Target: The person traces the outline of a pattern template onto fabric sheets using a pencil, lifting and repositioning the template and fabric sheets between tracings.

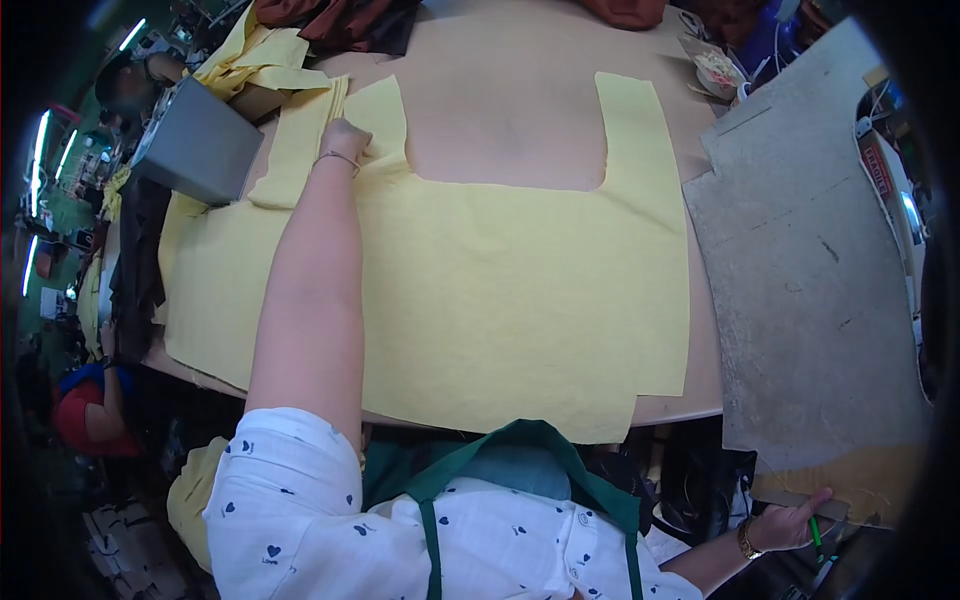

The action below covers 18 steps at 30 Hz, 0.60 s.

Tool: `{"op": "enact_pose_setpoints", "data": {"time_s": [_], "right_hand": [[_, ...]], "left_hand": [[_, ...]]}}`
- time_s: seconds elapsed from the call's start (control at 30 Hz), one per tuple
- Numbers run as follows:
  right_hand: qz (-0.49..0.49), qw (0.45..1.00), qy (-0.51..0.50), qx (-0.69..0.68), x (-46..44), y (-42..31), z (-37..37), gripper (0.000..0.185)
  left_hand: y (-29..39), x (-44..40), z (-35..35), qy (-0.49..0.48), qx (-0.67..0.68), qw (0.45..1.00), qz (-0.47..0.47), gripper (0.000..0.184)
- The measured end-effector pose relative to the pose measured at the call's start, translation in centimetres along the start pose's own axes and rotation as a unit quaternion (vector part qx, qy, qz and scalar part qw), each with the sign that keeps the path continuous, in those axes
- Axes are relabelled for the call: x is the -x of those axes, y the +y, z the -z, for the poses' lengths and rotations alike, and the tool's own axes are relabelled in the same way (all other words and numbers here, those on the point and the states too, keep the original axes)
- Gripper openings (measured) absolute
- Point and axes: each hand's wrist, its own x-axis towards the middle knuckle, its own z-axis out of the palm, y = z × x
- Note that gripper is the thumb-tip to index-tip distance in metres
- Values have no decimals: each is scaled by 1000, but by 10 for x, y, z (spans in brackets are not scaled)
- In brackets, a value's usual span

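A cut panel of pale yellow fabric point(520, 290) lies spread over the tabletop, with a deep U-shaped notch along its far edge. My left hand point(346, 140) is closed at the panel's far left strip, gripping the yellow fabric there. Another yellow fabric piece point(215, 285) lies under my forearm on the left. Low on the right, away from the panel, my right hand point(788, 524) is closed beside the corner of a grey board. A thin green object point(815, 538) sticks out from its fingers; its exact kind is too small to tell.
The worn grey board point(810, 270) borders the beige table point(500, 100) on the right. A grey metal box point(198, 140) stands at the left, near crumpled yellow cloth point(265, 60). Dark red-brown fabric point(345, 20) lies at the back. Other people sit at the far left.
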Motion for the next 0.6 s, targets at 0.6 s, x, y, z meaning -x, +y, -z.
{"op": "enact_pose_setpoints", "data": {"time_s": [0.6], "right_hand": [[89,994,-60,7,6,-26,-4,30]], "left_hand": [[9,366,-67,-173,-185,757,-602,62]]}}
